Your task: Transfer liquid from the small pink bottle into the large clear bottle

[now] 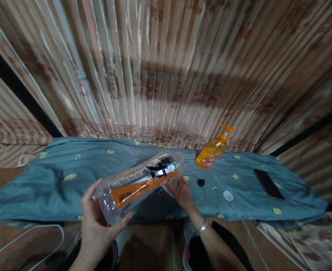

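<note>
A large clear plastic bottle (146, 180) with an orange, silver and black label lies tilted in the air, its narrower end up to the right. My left hand (98, 218) is closed around its wide lower end, thumb below and fingers behind. Under the other end, my right hand (181, 194) has its fingers pinched on a thin white piece (169, 191), perhaps a tissue or cloth, close against the bottle. Its fingertips are partly hidden. To the right lies a small black cap-like piece (201, 182).
An orange pump bottle (212, 151) leans behind on the blue-green cloth (92, 162). A white disc (228, 195) and a black phone (268, 184) are at the right. Pleated curtains (166, 82) hang behind; a white cable (49, 226) loops at lower left.
</note>
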A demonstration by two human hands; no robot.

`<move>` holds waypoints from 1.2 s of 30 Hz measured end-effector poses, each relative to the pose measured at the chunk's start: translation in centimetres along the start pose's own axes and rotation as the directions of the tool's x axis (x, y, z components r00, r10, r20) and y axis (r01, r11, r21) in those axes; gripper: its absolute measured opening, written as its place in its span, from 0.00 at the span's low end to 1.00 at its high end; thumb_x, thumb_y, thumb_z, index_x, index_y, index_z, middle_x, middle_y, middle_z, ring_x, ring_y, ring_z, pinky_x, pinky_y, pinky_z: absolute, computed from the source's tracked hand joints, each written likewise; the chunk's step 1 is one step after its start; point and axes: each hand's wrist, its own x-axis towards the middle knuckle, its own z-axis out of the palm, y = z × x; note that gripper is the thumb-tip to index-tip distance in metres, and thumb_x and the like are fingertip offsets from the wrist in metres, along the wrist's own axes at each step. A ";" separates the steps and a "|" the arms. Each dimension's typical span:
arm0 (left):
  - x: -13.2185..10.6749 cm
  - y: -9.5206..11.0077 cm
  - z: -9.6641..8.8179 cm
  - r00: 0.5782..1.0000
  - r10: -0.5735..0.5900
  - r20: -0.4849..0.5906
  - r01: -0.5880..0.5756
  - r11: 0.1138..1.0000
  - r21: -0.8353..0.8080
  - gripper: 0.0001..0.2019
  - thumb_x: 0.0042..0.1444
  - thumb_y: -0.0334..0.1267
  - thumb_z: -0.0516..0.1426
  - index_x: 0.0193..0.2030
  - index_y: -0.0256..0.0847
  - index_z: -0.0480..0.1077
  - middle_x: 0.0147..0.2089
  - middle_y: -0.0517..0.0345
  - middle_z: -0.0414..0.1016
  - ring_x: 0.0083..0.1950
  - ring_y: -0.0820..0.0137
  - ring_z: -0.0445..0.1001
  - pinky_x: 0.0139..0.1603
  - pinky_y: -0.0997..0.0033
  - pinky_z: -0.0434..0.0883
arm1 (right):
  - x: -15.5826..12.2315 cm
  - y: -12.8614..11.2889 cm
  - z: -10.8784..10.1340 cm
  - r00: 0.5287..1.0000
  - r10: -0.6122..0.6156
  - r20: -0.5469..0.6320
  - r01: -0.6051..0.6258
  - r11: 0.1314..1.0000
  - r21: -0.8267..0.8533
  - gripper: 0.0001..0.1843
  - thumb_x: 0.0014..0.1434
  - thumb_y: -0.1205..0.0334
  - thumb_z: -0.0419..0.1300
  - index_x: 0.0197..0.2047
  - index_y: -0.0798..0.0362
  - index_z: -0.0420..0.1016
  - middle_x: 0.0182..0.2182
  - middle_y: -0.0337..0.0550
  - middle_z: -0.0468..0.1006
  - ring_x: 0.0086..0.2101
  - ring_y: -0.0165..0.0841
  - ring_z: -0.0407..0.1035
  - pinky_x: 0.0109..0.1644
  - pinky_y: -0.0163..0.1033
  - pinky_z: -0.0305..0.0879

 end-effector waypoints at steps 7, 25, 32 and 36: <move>0.1 0.2 0.0 1.000 0.006 -0.004 -0.006 1.000 0.016 0.45 0.36 0.40 0.73 0.63 0.43 0.63 0.51 0.52 0.78 0.49 0.58 0.81 0.48 0.59 0.81 | 0.2 -0.5 -0.5 0.999 -0.004 0.036 0.003 1.000 0.031 0.11 0.61 0.50 0.63 0.41 0.48 0.72 0.33 0.46 0.81 0.34 0.45 0.78 0.39 0.52 0.78; -0.2 0.6 0.4 0.999 -0.037 -0.035 0.037 0.999 -0.014 0.45 0.35 0.40 0.73 0.63 0.44 0.64 0.51 0.52 0.78 0.50 0.56 0.81 0.48 0.57 0.81 | 0.1 -0.5 -0.4 1.000 0.017 0.018 -0.017 0.999 0.029 0.11 0.59 0.51 0.63 0.41 0.48 0.72 0.33 0.47 0.81 0.34 0.46 0.78 0.39 0.54 0.78; -0.2 0.5 0.3 0.998 -0.041 -0.038 0.041 0.999 -0.009 0.44 0.35 0.41 0.73 0.63 0.44 0.64 0.51 0.53 0.78 0.49 0.57 0.81 0.45 0.60 0.81 | 0.2 -0.4 -0.5 1.000 0.000 0.018 -0.001 1.000 0.030 0.12 0.60 0.51 0.63 0.42 0.47 0.73 0.31 0.45 0.80 0.32 0.45 0.77 0.34 0.52 0.77; -0.2 0.7 0.4 0.998 -0.037 -0.045 0.036 0.999 -0.017 0.44 0.35 0.40 0.73 0.63 0.44 0.65 0.49 0.53 0.78 0.48 0.56 0.81 0.44 0.59 0.81 | 0.2 -0.4 -0.5 1.000 -0.009 0.014 0.008 1.000 0.025 0.12 0.60 0.50 0.63 0.42 0.47 0.73 0.31 0.45 0.80 0.32 0.45 0.77 0.35 0.52 0.78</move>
